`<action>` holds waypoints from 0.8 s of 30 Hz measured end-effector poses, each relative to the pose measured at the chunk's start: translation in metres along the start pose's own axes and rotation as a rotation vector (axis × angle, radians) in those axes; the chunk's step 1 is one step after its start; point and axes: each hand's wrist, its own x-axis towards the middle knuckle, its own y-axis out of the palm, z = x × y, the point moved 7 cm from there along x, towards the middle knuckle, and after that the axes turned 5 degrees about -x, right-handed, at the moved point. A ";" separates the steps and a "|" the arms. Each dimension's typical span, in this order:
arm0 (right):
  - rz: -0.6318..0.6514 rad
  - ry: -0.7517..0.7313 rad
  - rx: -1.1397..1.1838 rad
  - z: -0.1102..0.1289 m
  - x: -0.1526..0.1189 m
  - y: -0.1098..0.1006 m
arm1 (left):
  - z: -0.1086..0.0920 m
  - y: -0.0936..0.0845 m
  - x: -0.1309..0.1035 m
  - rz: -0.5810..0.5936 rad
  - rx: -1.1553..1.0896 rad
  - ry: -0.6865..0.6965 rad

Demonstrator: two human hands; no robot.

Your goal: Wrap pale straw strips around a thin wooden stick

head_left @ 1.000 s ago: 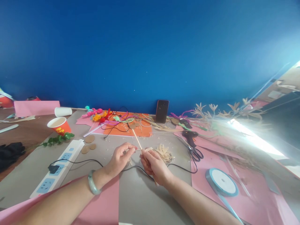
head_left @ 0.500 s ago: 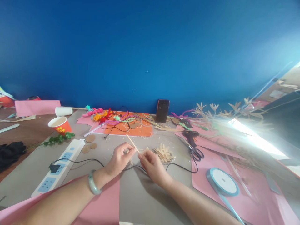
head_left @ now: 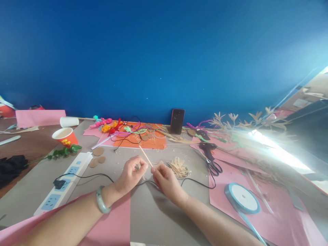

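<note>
A thin pale stick (head_left: 146,157) slants up and to the left from the fingertips of my right hand (head_left: 165,179), which is pinched around its lower end. Close beside it on the left, my left hand (head_left: 133,172) is closed, thumb against fingers; what it holds, if anything, is too small to make out. A green bangle (head_left: 102,200) circles my left wrist. Just behind my right hand lies a pile of pale curled strips (head_left: 178,167). A black cable (head_left: 198,182) runs across the table beneath both hands.
A power strip (head_left: 64,184) and a red paper cup (head_left: 65,137) stand at the left. At the right are black scissors (head_left: 214,167), a glue gun (head_left: 208,148) and a blue ribbon roll (head_left: 243,198) on pink paper. A phone (head_left: 177,121) leans against the blue wall.
My left hand's fingertips have drawn slightly left, away from the stick. The stick's upper end has shifted a little to the right; my right hand keeps its hold.
</note>
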 end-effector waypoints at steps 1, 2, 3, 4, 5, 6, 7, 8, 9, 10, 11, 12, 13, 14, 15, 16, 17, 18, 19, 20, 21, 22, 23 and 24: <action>-0.008 0.006 0.008 0.001 0.000 -0.001 | 0.000 0.000 0.000 0.005 -0.007 -0.002; -0.016 0.014 0.014 0.001 -0.001 -0.001 | 0.000 0.001 0.000 0.011 -0.017 -0.007; -0.022 0.024 0.020 0.002 -0.001 -0.002 | 0.000 0.001 0.000 0.017 -0.031 -0.017; -0.024 0.035 0.029 0.002 -0.001 -0.002 | 0.001 0.002 0.000 0.021 -0.048 -0.032; -0.025 0.045 0.042 0.002 0.000 -0.002 | 0.002 0.002 0.000 0.025 -0.065 -0.050; -0.027 0.054 0.060 0.001 0.000 -0.002 | 0.003 0.002 0.000 0.028 -0.081 -0.067; -0.028 0.063 0.081 0.001 0.000 -0.003 | 0.004 0.003 0.000 0.032 -0.097 -0.080; -0.032 0.070 0.102 0.000 0.001 -0.003 | 0.005 0.003 0.000 0.035 -0.111 -0.086; -0.036 0.076 0.122 0.000 0.001 -0.003 | 0.006 0.003 0.001 0.037 -0.124 -0.085; -0.042 0.082 0.139 -0.001 0.002 -0.004 | 0.007 0.003 0.001 0.038 -0.133 -0.081; -0.045 0.088 0.150 -0.001 0.002 -0.004 | 0.008 0.003 0.001 0.036 -0.140 -0.076; -0.046 0.093 0.158 -0.001 0.002 -0.004 | 0.010 0.003 0.001 0.031 -0.145 -0.074; -0.046 0.097 0.162 0.000 0.002 -0.004 | 0.011 0.003 0.001 0.025 -0.148 -0.074; -0.047 0.099 0.165 0.000 0.002 -0.005 | 0.013 0.003 0.002 0.019 -0.150 -0.076; -0.048 0.099 0.167 0.001 0.002 -0.005 | 0.015 0.003 0.002 0.013 -0.153 -0.079; -0.050 0.097 0.170 0.002 0.002 -0.005 | 0.015 0.003 0.001 0.009 -0.154 -0.083; -0.050 0.096 0.175 0.002 0.002 -0.005 | 0.016 0.003 0.001 0.007 -0.151 -0.087; -0.050 0.097 0.182 0.002 0.002 -0.006 | 0.016 0.002 0.001 0.007 -0.144 -0.092; -0.048 0.099 0.189 0.001 0.002 -0.006 | 0.015 0.002 0.001 0.005 -0.133 -0.095; -0.046 0.102 0.196 0.000 0.003 -0.005 | 0.015 0.002 0.001 0.003 -0.121 -0.099; -0.044 0.104 0.202 -0.001 0.003 -0.006 | 0.014 0.001 0.001 -0.001 -0.107 -0.103; -0.042 0.105 0.207 -0.002 0.003 -0.005 | 0.014 0.000 0.001 -0.005 -0.095 -0.107; -0.040 0.104 0.213 -0.002 0.003 -0.006 | 0.013 0.000 0.001 -0.009 -0.086 -0.112; -0.038 0.101 0.220 -0.003 0.004 -0.006 | 0.013 -0.001 0.001 -0.013 -0.081 -0.116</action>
